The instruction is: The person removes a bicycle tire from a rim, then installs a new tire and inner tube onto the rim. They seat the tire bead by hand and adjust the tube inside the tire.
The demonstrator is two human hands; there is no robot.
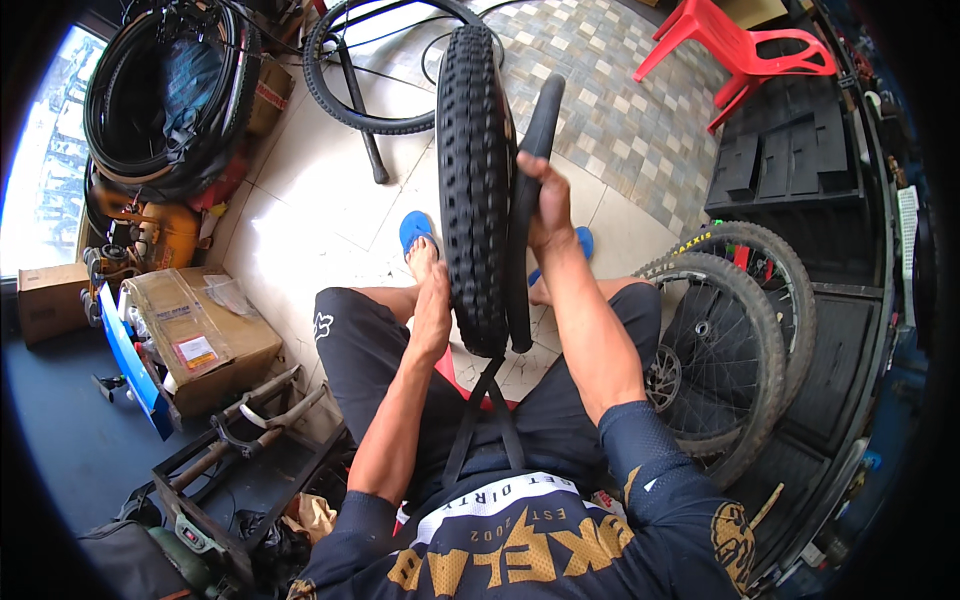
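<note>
A black bicycle tire (472, 190) with knobby tread stands upright between my knees, its tread facing me. My left hand (432, 312) holds its lower left side, the fingertips partly hidden against the sidewall. Along the tire's right side hangs a limp black inner tube (541, 115), its upper part sticking out to the right and its lower part lying by the sidewall. My right hand (548, 205) is closed around this tube, thumb on top. Whether a rim sits inside the tire I cannot tell.
Another bicycle wheel (318, 75) lies ahead on the tiled floor by a black post. Two wheels (775, 370) lean at the right. Tires (100, 110) are stacked at the far left, above a cardboard box (240, 340) and a fork (260, 435). A red plastic chair (745, 50) stands far right.
</note>
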